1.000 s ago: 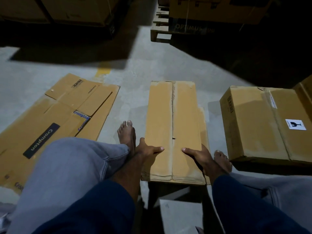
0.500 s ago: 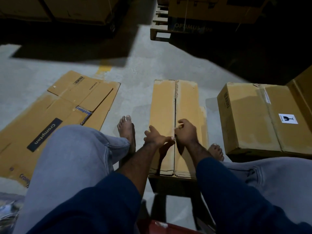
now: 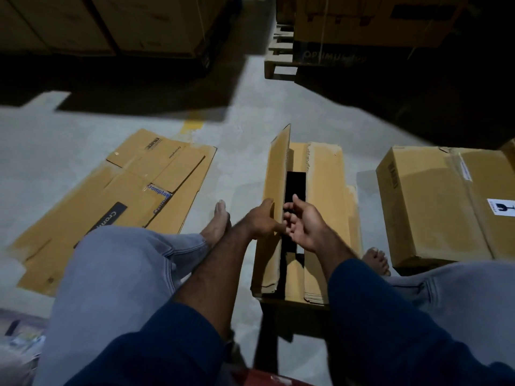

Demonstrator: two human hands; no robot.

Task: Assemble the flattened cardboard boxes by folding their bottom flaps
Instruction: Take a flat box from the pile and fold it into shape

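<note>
One box [image 3: 326, 190] on the floor [image 3: 245, 151], left hand [image 3: 260, 221] gripping its raised flap [image 3: 274, 188], right hand [image 3: 305, 227] just beside, fingers [image 3: 296, 201] loosely spread.

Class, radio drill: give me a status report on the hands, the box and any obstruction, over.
Left hand grips left flap, upright. Right hand open, empty, at the gap. Sealed box alongside, apart.

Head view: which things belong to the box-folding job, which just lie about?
Job: open brown cardboard box; its raised left flap, gripped by left hand; right hand; flattened brown Crompton cardboard.
Lying about: taped brown carton with fragile sticker; wooden pallet.
</note>
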